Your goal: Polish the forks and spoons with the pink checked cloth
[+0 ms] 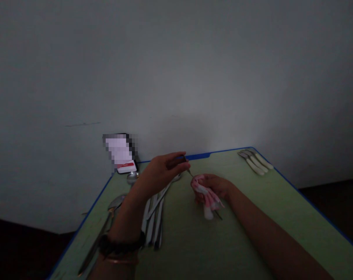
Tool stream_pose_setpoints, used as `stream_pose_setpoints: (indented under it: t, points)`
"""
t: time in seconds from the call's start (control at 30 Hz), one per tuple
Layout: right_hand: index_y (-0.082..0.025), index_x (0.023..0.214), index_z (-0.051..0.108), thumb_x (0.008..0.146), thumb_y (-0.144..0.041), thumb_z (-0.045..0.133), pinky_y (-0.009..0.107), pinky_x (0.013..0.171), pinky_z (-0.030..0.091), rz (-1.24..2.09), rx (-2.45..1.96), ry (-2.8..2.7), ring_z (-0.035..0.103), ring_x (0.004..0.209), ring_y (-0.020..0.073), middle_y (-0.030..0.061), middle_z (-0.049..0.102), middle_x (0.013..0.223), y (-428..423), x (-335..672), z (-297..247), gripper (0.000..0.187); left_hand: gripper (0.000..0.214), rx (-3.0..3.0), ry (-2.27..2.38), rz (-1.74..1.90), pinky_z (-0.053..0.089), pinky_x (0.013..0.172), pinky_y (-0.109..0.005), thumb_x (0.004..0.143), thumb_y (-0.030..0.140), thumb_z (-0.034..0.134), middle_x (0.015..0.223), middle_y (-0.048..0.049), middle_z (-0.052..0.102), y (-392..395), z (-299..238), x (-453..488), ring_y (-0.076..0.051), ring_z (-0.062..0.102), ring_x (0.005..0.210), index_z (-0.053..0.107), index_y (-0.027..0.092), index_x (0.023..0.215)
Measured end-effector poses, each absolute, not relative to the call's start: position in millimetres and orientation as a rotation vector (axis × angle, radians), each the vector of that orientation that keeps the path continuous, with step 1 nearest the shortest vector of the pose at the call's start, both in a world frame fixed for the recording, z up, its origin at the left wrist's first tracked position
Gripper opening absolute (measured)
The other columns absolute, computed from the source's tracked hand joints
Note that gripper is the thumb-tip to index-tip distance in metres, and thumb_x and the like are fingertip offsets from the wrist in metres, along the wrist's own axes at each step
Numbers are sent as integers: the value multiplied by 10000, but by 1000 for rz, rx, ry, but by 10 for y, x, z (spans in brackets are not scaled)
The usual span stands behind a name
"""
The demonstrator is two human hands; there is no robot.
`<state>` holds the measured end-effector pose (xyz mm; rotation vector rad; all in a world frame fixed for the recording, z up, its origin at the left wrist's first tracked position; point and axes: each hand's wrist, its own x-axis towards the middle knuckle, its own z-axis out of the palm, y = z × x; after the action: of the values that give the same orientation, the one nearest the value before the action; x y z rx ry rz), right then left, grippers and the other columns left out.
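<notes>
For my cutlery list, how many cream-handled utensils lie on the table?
3: left utensil, middle utensil and right utensil, side by side in the far right corner. Others may be hidden.

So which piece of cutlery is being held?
The slim metal utensil pinched by the left hand, partly covered by the pink and white cloth in the right hand; the rest lie on the table.

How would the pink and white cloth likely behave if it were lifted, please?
The cloth is probably floppy, as its loose end droops in folds from the right hand. Bunched within one hand, it seems light.
</notes>
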<state>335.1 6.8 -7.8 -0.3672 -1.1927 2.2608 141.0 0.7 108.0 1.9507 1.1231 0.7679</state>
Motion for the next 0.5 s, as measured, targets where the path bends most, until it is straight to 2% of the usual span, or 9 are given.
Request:
stream_pose_setpoints:
  t: [0.13, 0.3, 0.4, 0.5]
  points:
    - [-129, 807, 522, 701, -437, 686, 275, 564, 479, 2266, -361, -1191, 586, 514, 130, 1, 591, 571, 71, 3346, -73, 365, 378, 1984, 1130, 758, 517, 792, -248, 790, 399, 596, 1020, -61, 712, 9, 1082, 1415, -177, 674, 896, 610, 159, 1081]
    - [-121, 837, 533, 707, -426, 686, 274, 577, 487, 2280, -357, -1182, 607, 543, 138, 10, 607, 595, 84, 3349, -92, 365, 388, 2080, 1206, 747, 518, 720, -250, 789, 451, 575, 927, -39, 736, 15, 1076, 1420, -183, 688, 808, 629, 187, 1068]
    - [-117, 852, 540, 695, -422, 698, 261, 561, 486, 2278, -387, -1174, 617, 554, 138, 16, 622, 621, 99, 3355, -121, 377, 377, 2145, 1276, 731, 510, 660, -247, 787, 490, 560, 824, -35, 744, 15, 1073, 1427, -182, 688, 732, 657, 195, 1001]
    - [-117, 850, 548, 679, -423, 711, 258, 555, 493, 2280, -415, -1159, 623, 552, 137, 18, 634, 637, 109, 3355, -143, 386, 390, 2164, 1323, 727, 502, 638, -244, 778, 524, 555, 807, -51, 741, 15, 1076, 1430, -188, 686, 734, 670, 192, 948]
